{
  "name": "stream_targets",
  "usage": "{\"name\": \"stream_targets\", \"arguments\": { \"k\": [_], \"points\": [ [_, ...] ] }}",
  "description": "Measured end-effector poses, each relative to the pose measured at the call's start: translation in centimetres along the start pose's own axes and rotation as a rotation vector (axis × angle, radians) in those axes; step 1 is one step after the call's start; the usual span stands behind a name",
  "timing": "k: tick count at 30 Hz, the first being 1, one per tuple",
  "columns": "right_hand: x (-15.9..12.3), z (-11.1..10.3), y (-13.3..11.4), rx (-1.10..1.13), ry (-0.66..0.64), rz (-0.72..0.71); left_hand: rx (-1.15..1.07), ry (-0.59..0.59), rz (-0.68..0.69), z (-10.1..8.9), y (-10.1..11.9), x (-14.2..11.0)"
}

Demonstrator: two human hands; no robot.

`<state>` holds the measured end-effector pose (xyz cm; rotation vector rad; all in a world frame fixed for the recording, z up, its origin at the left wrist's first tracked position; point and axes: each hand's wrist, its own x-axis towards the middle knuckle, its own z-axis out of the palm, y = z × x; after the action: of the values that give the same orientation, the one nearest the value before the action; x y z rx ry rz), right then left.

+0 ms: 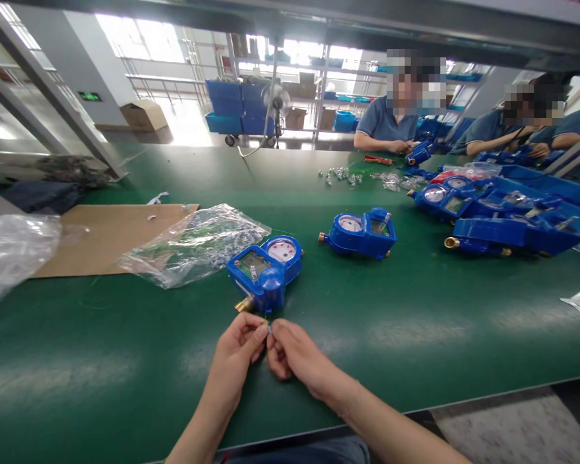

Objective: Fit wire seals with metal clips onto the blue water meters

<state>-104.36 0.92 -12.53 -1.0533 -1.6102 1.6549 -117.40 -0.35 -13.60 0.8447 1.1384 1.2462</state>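
Note:
A blue water meter (pixel 265 269) with a white dial and a brass fitting lies on the green table (pixel 125 361) just beyond my hands. My left hand (pixel 239 345) and my right hand (pixel 292 351) meet fingertip to fingertip in front of it. Together they pinch a tiny metal part (pixel 269 328), too small to name. Both hands are closed in a pinch. A clear plastic bag of small metal parts (pixel 198 243) lies to the left of the meter.
A second blue meter (pixel 360 233) lies further right, and several more (pixel 502 212) crowd the far right. Loose metal pieces (pixel 341 175) are scattered far back. A cardboard sheet (pixel 106 235) and another plastic bag (pixel 14 254) lie left. Two people in blue shirts work across the table.

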Motion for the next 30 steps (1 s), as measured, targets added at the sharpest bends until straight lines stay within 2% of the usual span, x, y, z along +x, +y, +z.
{"name": "stream_targets", "arguments": {
  "k": [2,3,4,7,9,12,14,16,18,21,27,30],
  "points": [
    [0.0,0.0,0.0,-0.125,0.114,-0.067,-0.066,-0.037,-0.047,-0.1,0.1,0.1],
    [0.0,0.1,0.1,-0.129,0.129,-0.070,-0.093,-0.053,-0.058,-0.2,0.2,0.2],
    [0.1,0.1,0.3,-0.064,0.100,-0.038,-0.102,-0.060,-0.056,-0.2,0.1,0.3],
    [0.6,0.0,0.5,0.246,-0.108,0.131,-0.050,-0.006,-0.004,-0.2,-0.2,0.5],
    [0.8,-0.3,0.5,0.283,-0.160,0.162,-0.014,0.026,0.014,-0.3,-0.4,0.7],
    [0.7,-0.7,0.1,0.022,-0.013,0.070,-0.040,-0.001,-0.015,-0.3,-0.3,0.8],
    [0.4,-0.9,-0.1,-0.306,0.127,-0.037,-0.078,-0.017,-0.034,-0.3,-0.1,0.8],
    [0.2,-0.8,-0.1,-0.622,0.173,-0.095,-0.107,-0.018,-0.035,-0.2,0.0,0.9],
    [0.3,-0.7,0.1,-0.842,0.181,-0.091,-0.128,-0.011,-0.030,-0.1,0.0,0.9],
    [0.6,-0.5,0.6,-0.924,0.198,-0.066,-0.162,-0.004,-0.028,-0.1,-0.1,1.0],
    [0.6,-0.5,1.3,-1.124,0.166,-0.300,-0.208,-0.037,-0.055,-0.4,0.0,1.2],
    [0.6,-0.6,1.3,-1.090,0.139,-0.264,-0.197,-0.043,-0.044,-0.2,0.0,1.3]
  ]
}}
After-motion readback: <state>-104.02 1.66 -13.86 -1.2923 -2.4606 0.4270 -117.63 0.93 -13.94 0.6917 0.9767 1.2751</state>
